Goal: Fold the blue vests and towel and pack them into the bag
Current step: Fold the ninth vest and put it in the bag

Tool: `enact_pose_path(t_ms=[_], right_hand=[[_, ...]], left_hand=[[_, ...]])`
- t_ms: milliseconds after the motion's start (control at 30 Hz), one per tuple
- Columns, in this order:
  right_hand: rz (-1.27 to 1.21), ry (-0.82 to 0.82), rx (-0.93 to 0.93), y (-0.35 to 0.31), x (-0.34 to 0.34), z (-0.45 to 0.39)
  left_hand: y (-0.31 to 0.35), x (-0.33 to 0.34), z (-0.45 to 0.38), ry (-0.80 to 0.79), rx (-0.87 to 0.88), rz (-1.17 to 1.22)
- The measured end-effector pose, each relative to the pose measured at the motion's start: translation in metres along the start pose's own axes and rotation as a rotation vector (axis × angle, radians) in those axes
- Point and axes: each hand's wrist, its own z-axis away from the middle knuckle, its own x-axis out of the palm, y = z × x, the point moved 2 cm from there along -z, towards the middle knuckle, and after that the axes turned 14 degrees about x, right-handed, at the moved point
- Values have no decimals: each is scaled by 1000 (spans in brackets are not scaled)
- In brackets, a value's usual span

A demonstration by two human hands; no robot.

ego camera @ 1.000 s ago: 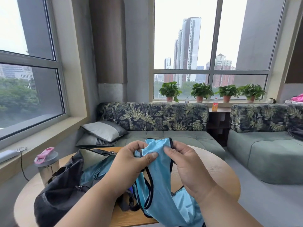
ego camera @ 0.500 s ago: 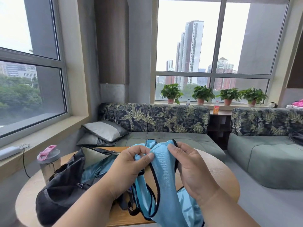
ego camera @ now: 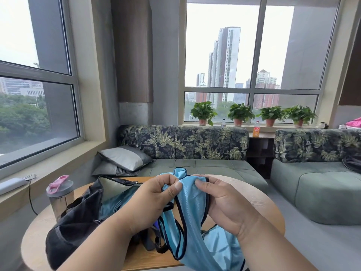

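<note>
Hands, two, pinch one blue vest; one bag.

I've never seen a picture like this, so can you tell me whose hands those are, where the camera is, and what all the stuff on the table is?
The camera sits on a person's head and looks forward and down, so you see what that person sees. The two hands are theirs. The left hand and the right hand both pinch the top of a shiny blue vest with dark edging, holding it up over a round wooden table. On the table lies an open black bag with something blue already inside. Beside it stands a drinking bottle with a pink lid. Behind are sofas and potted plants at the window.
</note>
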Motion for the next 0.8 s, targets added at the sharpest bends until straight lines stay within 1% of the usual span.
enact_pose_path(t_ms=[100,133,200,267,300,367,467,533,667,800], right_hand=[[2,29,-33,-1,-3,0],[13,38,-61,-3,-3,1],[19,34,-122,-8,-3,3],[9,0,-145,-12,0,4],[14,-13,-150,-11,0,3],[95,-18,-153,-8,1,2],[358,40,-142,5,3,-3],[467,40,-85,16,4,-8],[507,22,-17,29,4,-16],[493,19,-27,35,4,-25]], left_hand=[[5,-1,1,78,-10,84],[7,-2,1,114,-28,150],[9,-2,0,187,-90,412],[13,-2,-3,263,-115,680],[14,-1,-5,284,-112,776],[16,0,-8,276,-94,898],[12,-1,-12,267,-87,978],[12,0,-14,261,-76,1012],[6,1,-15,240,-81,1015],[0,3,-12,255,-125,933]])
